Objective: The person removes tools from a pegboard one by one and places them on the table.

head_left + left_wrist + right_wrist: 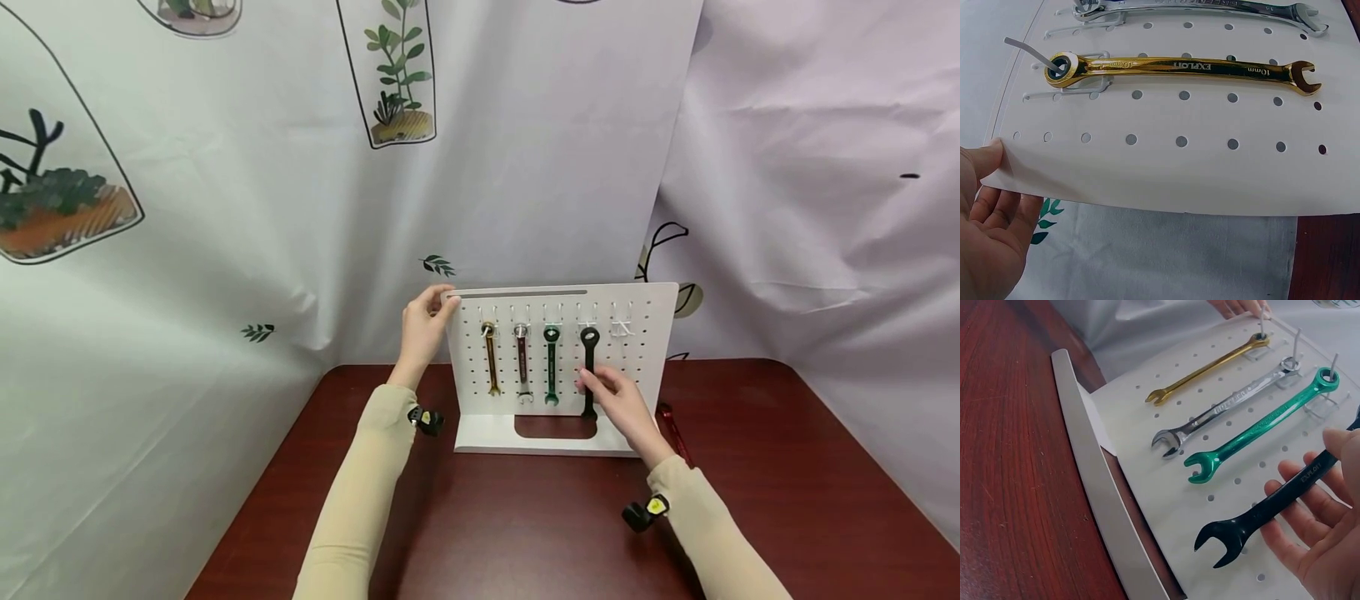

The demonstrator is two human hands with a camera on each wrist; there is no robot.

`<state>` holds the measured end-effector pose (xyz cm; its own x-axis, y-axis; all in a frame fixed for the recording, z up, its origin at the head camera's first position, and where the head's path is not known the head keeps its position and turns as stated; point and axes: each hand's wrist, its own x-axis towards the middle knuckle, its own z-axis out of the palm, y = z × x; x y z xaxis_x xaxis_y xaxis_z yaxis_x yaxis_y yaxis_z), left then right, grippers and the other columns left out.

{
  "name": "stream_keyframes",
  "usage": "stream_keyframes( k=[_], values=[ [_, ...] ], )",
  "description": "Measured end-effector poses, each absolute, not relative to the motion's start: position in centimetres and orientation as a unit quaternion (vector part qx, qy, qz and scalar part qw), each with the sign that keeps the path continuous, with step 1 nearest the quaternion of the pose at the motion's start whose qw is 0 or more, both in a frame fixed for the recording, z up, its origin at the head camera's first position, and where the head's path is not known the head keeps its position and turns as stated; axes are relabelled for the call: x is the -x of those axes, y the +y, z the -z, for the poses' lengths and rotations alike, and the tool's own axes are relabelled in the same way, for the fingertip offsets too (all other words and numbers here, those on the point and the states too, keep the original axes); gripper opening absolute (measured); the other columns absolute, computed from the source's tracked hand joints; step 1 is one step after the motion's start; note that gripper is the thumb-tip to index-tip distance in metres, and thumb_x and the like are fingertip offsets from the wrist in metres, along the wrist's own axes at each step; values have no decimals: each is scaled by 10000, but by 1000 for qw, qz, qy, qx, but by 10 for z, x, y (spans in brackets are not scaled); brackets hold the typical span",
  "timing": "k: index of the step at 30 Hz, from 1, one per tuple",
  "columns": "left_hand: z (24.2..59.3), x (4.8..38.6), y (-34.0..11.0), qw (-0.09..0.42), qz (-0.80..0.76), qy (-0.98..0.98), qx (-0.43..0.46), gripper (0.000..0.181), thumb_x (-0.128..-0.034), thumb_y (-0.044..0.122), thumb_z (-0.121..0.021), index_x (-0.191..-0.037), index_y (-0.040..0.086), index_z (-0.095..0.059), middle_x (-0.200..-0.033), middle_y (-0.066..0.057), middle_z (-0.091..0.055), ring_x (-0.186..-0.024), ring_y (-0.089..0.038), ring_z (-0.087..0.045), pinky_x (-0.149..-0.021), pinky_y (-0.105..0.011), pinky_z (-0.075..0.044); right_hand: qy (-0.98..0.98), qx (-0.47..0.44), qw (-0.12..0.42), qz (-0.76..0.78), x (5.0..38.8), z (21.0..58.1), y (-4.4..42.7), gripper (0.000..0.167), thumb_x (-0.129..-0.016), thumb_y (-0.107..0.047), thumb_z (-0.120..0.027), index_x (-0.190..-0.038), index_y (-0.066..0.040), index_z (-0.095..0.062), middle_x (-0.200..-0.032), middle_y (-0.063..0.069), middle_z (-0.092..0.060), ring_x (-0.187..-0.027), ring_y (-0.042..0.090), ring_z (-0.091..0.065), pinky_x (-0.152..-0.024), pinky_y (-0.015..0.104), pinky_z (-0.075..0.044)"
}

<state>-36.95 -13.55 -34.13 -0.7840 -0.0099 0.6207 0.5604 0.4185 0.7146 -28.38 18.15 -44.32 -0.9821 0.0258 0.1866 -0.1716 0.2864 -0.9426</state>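
A white pegboard stand (654, 333) stands upright on the table. My left hand (425, 327) pinches its upper left corner, thumb in front and fingers behind. My right hand (626, 410) holds a black combination wrench (590, 358) by its shank, thumb on one side and fingers on the other. The black wrench's ring end is up at a hook; whether it hangs on it I cannot tell. Left of it, a green wrench (1266, 430), a silver wrench (1229, 406) and a gold 10mm wrench (1188, 67) hang by their ring ends, open ends down.
A further white hook (622, 327) is on the board's right side, with no wrench on it. A red tool (675, 432) lies on the dark red table (525, 517), partly hidden behind my right forearm. A printed white curtain (525, 167) hangs behind the table.
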Motion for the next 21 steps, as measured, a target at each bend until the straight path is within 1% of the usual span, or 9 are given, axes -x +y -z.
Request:
stream_keyframes(
  k=[1,3,5,8,11,15,18,21],
  values=[
    [341,370,-135,279,512,-794,174,326,-973,234,-698,-1210,10,-697,-912,-133,-703,-820,-230,-628,-721,-358,-504,-798,-47,86,-595,284,444,181,497,-1012,-497,-568,-1123,-29,-696,-1113,124,-719,-1119,231,-601,-961,433,-467],
    [342,370,-136,280,514,-792,174,328,-972,240,-698,-1210,14,-698,-920,-132,-706,-827,-230,-630,-726,-368,-504,-797,-50,92,-595,277,435,177,476,-1046,-429,-538,-1135,14,-688,-1131,160,-714,-1133,280,-612,-953,452,-476],
    [342,370,-137,279,514,-792,174,324,-972,243,-699,-1209,22,-700,-925,-128,-708,-830,-226,-632,-726,-369,-506,-793,-51,94,-599,275,432,175,451,-1068,-365,-515,-1180,41,-676,-1141,187,-711,-1141,312,-625,-950,462,-485],
    [342,370,-138,280,512,-793,173,325,-972,248,-699,-1212,28,-701,-922,-127,-706,-830,-225,-632,-725,-358,-507,-788,-49,94,-606,275,431,174,429,-1077,-315,-505,-1232,54,-659,-1147,209,-707,-1134,329,-640,-950,452,-494],
    [341,370,-137,281,510,-794,174,327,-973,244,-698,-1216,25,-699,-910,-127,-700,-821,-224,-627,-722,-346,-508,-788,-45,101,-606,284,443,177,468,-1063,-394,-514,-1267,-1,-663,-1169,167,-707,-1129,286,-646,-930,381,-495],
    [340,371,-137,282,512,-792,176,318,-974,234,-698,-1210,22,-700,-901,-127,-697,-809,-221,-621,-714,-342,-502,-793,-46,115,-596,284,444,178,480,-1059,-417,-512,-1275,-15,-660,-1209,161,-688,-1134,293,-638,-890,321,-488],
    [340,371,-137,282,512,-792,175,313,-971,223,-700,-1207,17,-701,-899,-130,-698,-805,-220,-620,-710,-341,-497,-789,-39,116,-602,283,443,178,479,-1054,-420,-524,-1264,-10,-657,-1209,172,-686,-1124,306,-649,-888,323,-494],
    [341,370,-136,282,512,-793,172,307,-970,218,-703,-1203,18,-703,-895,-133,-701,-801,-220,-621,-709,-336,-497,-781,-30,113,-614,281,443,176,477,-1046,-421,-540,-1272,-13,-639,-1196,181,-690,-1112,317,-664,-922,355,-498]
  ],
)
